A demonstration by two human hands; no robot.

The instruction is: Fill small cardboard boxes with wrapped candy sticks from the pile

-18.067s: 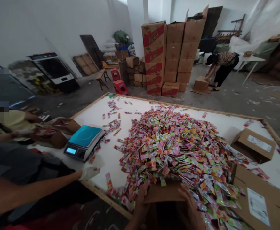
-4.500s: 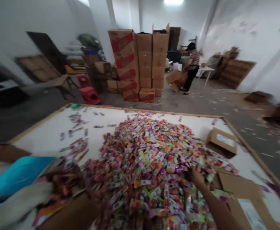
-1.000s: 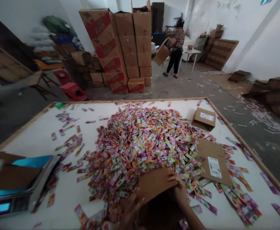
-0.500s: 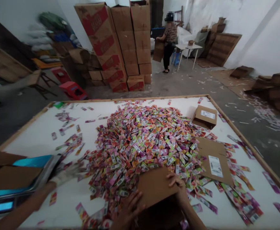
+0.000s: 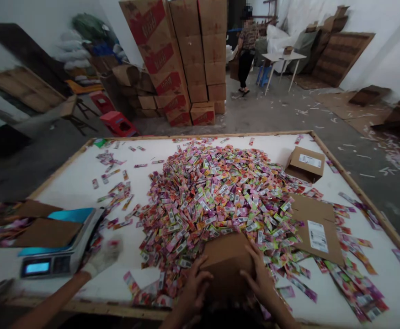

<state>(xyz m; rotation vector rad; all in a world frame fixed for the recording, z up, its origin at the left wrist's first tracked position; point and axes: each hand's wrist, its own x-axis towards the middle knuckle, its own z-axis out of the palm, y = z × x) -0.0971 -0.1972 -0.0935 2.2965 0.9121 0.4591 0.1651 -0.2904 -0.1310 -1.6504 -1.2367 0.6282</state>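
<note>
Head view: the left hand [image 5: 194, 285] and the right hand [image 5: 259, 278] each clasp a side of a small brown cardboard box [image 5: 227, 256], fingers spread over its flap, at the near edge of the bench [image 5: 66, 187], with its far end pushed against the foot of a big heap of coloured sachets [image 5: 216, 192]. The box looks like thin corrugated board, light and fairly stiff along its folds but soft at the loose flap (which would likely buckle if squeezed mid-panel), so the corners and side walls seem the safer places to hold. The sachets appear glossy, small and featherlight, probably slippery against each other and apt to slide. To the left, a co-worker's gloved hand [image 5: 104, 256] reaches near a blue-topped scale [image 5: 54, 244] carrying an open carton [image 5: 47, 230]. A flattened carton [image 5: 314, 224] lies just right of the heap.
</note>
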